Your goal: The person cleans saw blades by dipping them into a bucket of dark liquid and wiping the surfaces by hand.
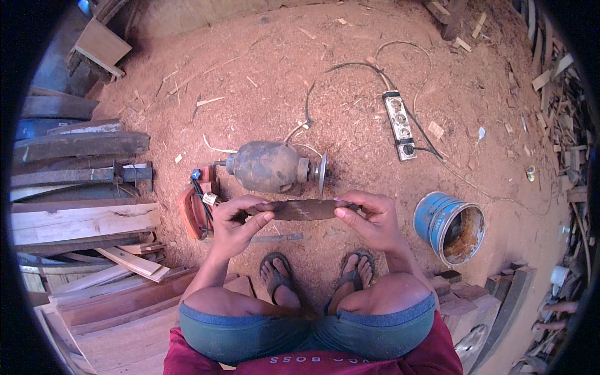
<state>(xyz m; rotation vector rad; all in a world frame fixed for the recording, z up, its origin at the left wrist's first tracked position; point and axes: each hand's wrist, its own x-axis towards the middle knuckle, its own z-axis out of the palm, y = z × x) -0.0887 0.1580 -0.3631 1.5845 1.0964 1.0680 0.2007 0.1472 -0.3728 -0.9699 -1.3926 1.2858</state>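
I hold a flat, dark, rusty metal blade (304, 209) level in front of me, one end in each hand. My left hand (235, 220) pinches its left end and my right hand (370, 220) grips its right end. Just beyond the blade, on the sawdust ground, lies a dusty grey electric motor (267, 166) with a grinding disc (322, 171) on its right shaft. My feet in sandals (312, 275) rest below the blade.
A blue rusty metal bucket (451, 226) stands to the right. A white power strip (400, 124) with cables lies further back. Planks are stacked at left (81, 222), wood scraps at right (556, 94). An orange-red block (192, 209) sits by the motor.
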